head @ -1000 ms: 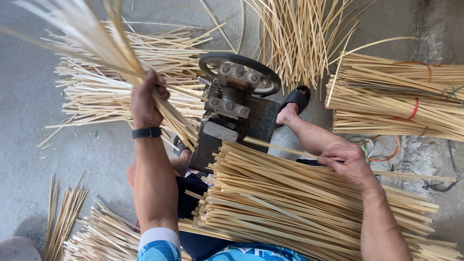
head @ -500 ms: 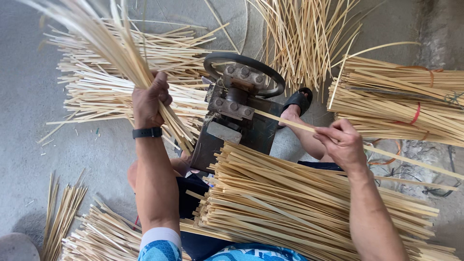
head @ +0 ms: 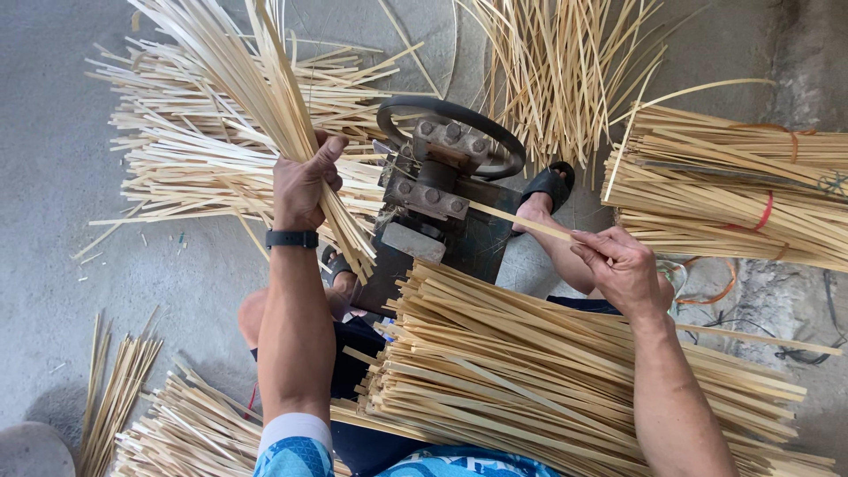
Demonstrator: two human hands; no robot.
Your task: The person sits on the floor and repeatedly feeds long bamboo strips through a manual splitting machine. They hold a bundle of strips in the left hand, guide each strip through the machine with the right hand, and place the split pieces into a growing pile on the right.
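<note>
At the far left a loose heap of split strips point(head: 168, 168) lies fanned over the concrete floor point(head: 53, 265), with smaller bunches point(head: 115, 397) at the near left corner. The left hand point(head: 300, 190) is closed tight around a thick bundle of thin bamboo strips point(head: 238, 79), which rises up and away to the far left while its lower ends splay out below the fist, just beside the machine. That splay is the first risk, in my judgement: the hanging ends sit close to the metal splitting machine point(head: 433, 190) and could snag on its bolted head or the dark wheel rim point(head: 450, 115), pulling strips out of the fist or scattering them.

In the middle, the machine stands between the person's feet, one in a dark sandal point(head: 548, 185) at its right. A wide stack of flat bamboo slats point(head: 530, 371) lies across the lap, its ends touching the machine's near side.

To the right, the right hand point(head: 623, 269) pinches a single slat point(head: 521, 221) between thumb and fingers, its far end meeting the machine's head. If the slat goes in at an angle it could jam, split unevenly or snap. Fingers sliding along the raw edge could pick up splinters, and a hand carried too near the head could be nipped. The lap stack could also slide if a knee shifts.

At the far right lie tied bundles point(head: 733, 194) bound with red bands.
</note>
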